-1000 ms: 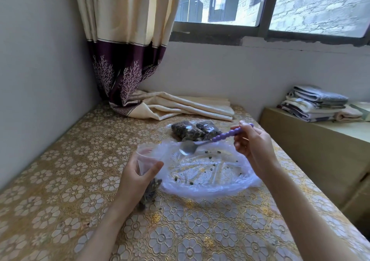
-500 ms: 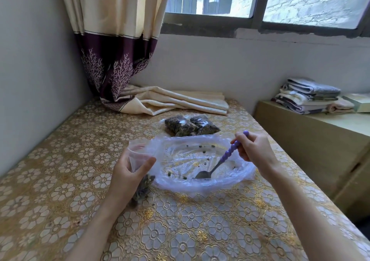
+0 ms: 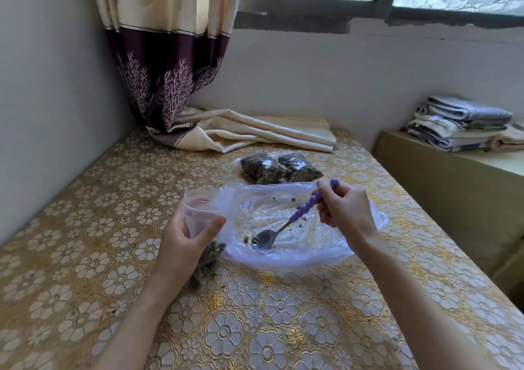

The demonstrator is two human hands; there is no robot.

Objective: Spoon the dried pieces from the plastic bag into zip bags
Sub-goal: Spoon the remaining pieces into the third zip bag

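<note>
Right hand (image 3: pixel 347 213) is pinching the spoon (image 3: pixel 289 222) by its purple beaded handle, the bowl resting low inside the plastic bag (image 3: pixel 312 253) beside a few dried pieces (image 3: pixel 249 239). Left hand (image 3: pixel 184 245) is gripping an open zip bag (image 3: pixel 198 213), partly filled, just left of the plastic bag on the table (image 3: pixel 85 256). Two filled zip bags (image 3: pixel 279 168) are lying behind, near the curtain (image 3: pixel 170 57).

No legible text anywhere
</note>
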